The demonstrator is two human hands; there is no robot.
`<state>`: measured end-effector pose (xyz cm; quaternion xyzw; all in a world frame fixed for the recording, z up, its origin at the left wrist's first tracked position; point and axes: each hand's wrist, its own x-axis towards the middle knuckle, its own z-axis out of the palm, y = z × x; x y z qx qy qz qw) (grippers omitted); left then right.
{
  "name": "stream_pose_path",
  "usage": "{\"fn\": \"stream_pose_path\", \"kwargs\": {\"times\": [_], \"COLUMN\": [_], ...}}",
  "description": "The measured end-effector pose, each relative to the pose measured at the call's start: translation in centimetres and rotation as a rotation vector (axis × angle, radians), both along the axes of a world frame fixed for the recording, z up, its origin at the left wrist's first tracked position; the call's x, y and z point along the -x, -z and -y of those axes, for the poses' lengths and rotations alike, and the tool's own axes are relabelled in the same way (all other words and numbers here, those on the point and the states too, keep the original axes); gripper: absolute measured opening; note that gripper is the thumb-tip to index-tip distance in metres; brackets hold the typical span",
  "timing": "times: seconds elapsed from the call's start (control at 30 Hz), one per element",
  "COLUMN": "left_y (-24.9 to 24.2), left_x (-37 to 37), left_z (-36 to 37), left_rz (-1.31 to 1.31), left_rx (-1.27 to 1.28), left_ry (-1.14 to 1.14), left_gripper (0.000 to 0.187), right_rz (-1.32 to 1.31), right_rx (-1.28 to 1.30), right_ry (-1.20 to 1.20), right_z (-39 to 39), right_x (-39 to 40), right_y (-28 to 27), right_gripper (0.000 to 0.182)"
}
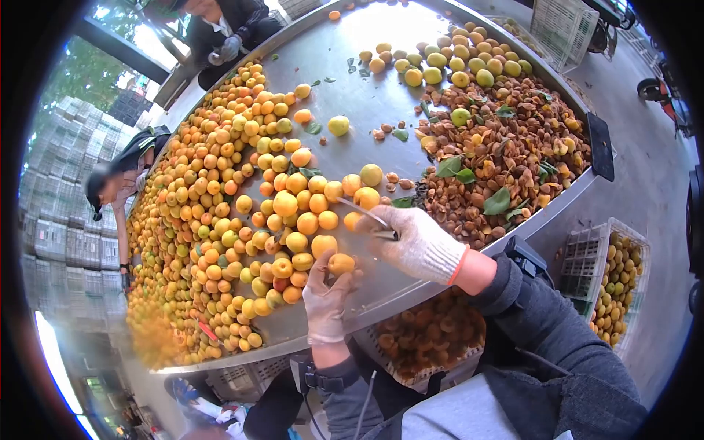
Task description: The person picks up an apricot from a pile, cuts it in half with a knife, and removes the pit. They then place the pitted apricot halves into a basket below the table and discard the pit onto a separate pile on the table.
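My left hand, in a pale glove, has its fingers closed around an orange-yellow apricot. Another apricot sits right by its fingertips. My right hand, in a white knitted glove with an orange cuff edge, grips a thin metal blade tool that points left over the fruit. The tool's handle is mostly hidden in the glove. Loose apricots lie on the metal table in front of both hands.
A large heap of apricots covers the table's left side. Brown pits and scraps with leaves lie at right. Below the edge stands a crate of halved apricots; another full crate is at right. Co-workers are around the table.
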<state>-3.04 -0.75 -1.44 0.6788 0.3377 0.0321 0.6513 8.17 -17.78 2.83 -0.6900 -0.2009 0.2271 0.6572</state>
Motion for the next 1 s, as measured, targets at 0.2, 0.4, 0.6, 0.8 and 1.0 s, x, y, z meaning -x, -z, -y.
{"fn": "stream_pose_path", "kwargs": {"times": [0.2, 0.4, 0.6, 0.8, 1.0], "left_y": [-3.0, -1.1, -1.1, -2.2, -2.5], "left_x": [0.4, 0.4, 0.9, 0.8, 1.2], "left_z": [1.0, 0.0, -0.4, 0.7, 1.3], "left_rz": [0.623, 0.610, 0.655, 0.435, 0.615], "left_rx": [0.594, 0.570, 0.701, 0.333, -0.147], "left_ry": [-0.060, -0.084, -0.110, -0.196, -0.074], "left_gripper": [0.053, 0.049, 0.047, 0.050, 0.049], "right_rz": [0.221, 0.324, 0.379, 0.464, 0.455], "right_rx": [0.277, 0.243, 0.233, 0.319, 0.374], "right_ry": [-0.212, -0.199, -0.203, -0.176, -0.242], "right_z": [-1.4, -2.4, -3.3, -3.8, -3.6], "right_x": [1.7, 3.2, 3.8, 3.8, 3.6], "right_y": [0.3, 0.2, 0.8, 1.1, 0.6], "right_gripper": [0.018, 0.024, 0.022, 0.015, 0.015]}}
